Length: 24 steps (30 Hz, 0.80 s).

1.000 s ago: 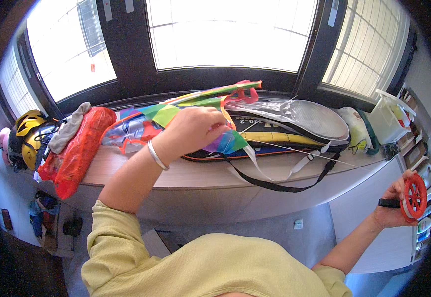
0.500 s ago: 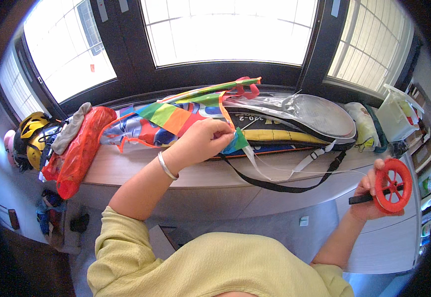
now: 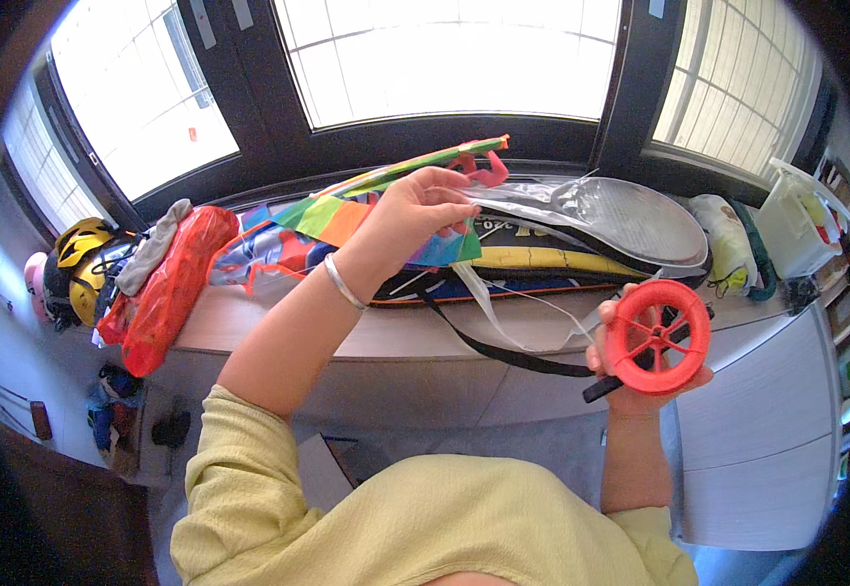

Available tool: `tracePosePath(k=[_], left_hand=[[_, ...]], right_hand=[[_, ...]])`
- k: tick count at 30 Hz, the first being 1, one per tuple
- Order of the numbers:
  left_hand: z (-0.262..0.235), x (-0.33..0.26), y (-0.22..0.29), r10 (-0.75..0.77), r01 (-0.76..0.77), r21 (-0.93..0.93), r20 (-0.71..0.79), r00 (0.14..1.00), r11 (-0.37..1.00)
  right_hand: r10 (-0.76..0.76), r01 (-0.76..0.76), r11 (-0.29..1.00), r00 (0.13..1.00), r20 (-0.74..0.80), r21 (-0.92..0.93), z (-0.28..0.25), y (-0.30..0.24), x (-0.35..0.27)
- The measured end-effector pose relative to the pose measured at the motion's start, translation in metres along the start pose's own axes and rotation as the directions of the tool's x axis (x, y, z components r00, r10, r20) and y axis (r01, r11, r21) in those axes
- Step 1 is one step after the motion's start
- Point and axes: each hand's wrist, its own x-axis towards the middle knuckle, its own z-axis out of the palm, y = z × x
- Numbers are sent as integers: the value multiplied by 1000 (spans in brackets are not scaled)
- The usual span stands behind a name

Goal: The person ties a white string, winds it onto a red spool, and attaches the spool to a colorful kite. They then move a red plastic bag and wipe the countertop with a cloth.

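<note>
Red reel (image 3: 658,337) sits in the person's right hand (image 3: 624,383), held up just at the desk's front edge, its spoked face turned toward me and its black handle (image 3: 602,389) jutting out to the left. Those fingers are wrapped around it firmly enough. The left hand (image 3: 425,207) hangs over the multicoloured cloth (image 3: 337,221), thumb and forefinger nearly together; from where I stand I can't tell whether something thin is pinched there.

What worries me is the white line (image 3: 545,299), bowed and slack between the cloth and the reel. It runs close to the white strap and the black strap (image 3: 503,357) of the long bag (image 3: 552,259) on the desk (image 3: 249,327), so a sideways pull could snag it. Too much slack might also tangle, and a sharp tug could drag the cloth.
</note>
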Motion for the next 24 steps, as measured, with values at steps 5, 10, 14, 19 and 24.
tracePosePath(k=[5, 10, 14, 19, 24], left_hand=[[27, -37, 16, 77, -386, 569, 491, 868, 726], [23, -115, 28, 62, -578, 743, 595, 801, 339], [6, -170, 35, 92, -408, 791, 414, 905, 455], [-15, -199, 28, 241, -214, 830, 100, 965, 515], [-43, -222, 5, 155, -207, 827, 147, 977, 523]], right_hand=[[-38, -8, 981, 972, 230, 196, -23, -7, -2], [-92, 69, 993, 963, 255, 97, -32, -51, -21], [-241, 253, 965, 960, 145, -71, -22, -92, -39], [-533, 514, 793, 846, 38, -327, -37, -155, -81], [-781, 652, 555, 622, -54, -516, -35, -175, -98]])
